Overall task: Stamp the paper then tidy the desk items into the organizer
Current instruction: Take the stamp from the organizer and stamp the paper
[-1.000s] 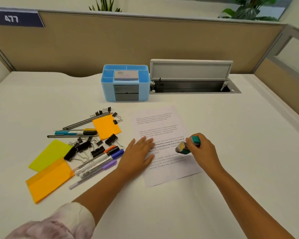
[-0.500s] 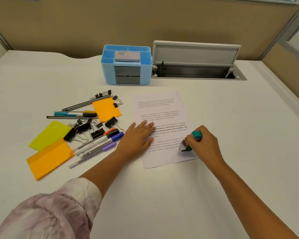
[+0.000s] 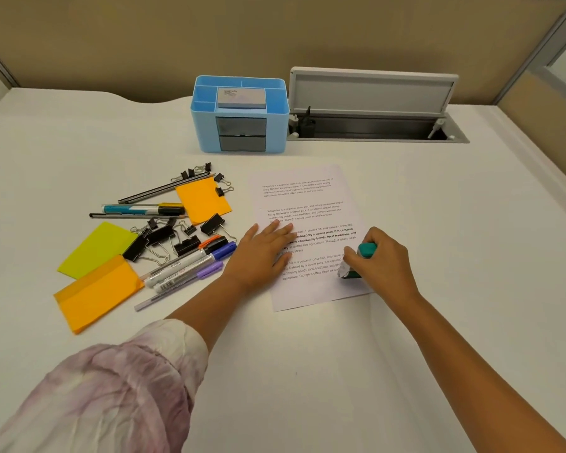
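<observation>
A printed sheet of paper point(image 3: 303, 204) lies in the middle of the white desk. My left hand point(image 3: 262, 253) rests flat on its left edge, fingers spread. My right hand point(image 3: 381, 259) grips a teal stamp point(image 3: 356, 261), whose base presses on the paper's lower right corner. A blue organizer point(image 3: 206, 125) with two grey drawers stands behind the paper. Left of the paper lie several pens and markers point(image 3: 183, 269), black binder clips point(image 3: 164, 238), pencils point(image 3: 164, 189), orange sticky notes point(image 3: 95, 294) and a yellow-green sticky note point(image 3: 95, 250).
An open cable hatch point(image 3: 373, 125) with a raised grey lid sits in the desk right of the organizer. A tan partition wall point(image 3: 275, 37) runs along the back. A small notepad point(image 3: 241, 98) lies in the organizer's top. My pink sleeve point(image 3: 111, 393) fills the lower left.
My right hand has brought the stamp down from a tilted, raised position onto the paper's lower right corner. The left hand has stayed on the paper. The camera has tilted downward.
</observation>
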Demonstrator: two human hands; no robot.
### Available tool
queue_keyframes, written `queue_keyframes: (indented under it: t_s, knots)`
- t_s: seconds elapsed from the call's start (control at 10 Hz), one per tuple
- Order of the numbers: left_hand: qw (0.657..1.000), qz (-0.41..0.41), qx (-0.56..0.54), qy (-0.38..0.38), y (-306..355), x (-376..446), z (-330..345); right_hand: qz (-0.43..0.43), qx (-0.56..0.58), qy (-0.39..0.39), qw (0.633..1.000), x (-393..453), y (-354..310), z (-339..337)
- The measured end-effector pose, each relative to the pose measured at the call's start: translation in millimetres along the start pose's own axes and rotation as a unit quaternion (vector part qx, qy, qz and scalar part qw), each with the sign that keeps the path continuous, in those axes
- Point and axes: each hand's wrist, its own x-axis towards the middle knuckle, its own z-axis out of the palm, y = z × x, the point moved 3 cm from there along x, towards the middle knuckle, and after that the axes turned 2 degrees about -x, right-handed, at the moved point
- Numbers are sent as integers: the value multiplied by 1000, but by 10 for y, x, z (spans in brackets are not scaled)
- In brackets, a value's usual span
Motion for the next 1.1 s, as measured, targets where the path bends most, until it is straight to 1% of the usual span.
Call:
queue_keyframes:
  t_s: [0.3, 0.5, 0.9, 1.1]
  knots:
    - [999, 6, 43, -6, 7, 0, 31, 24, -16, -16, 999, -5, -1, 43]
    - [998, 6, 67, -18, 8, 2, 29, 13, -25, -20, 999, 26, -30, 52]
    - [996, 2, 83, -34, 4, 5, 37, 41, -24, -10, 999, 4, -23, 109]
    - [996, 0, 82, -35, 8, 8, 39, 29, -38, -14, 999, 6, -20, 123]
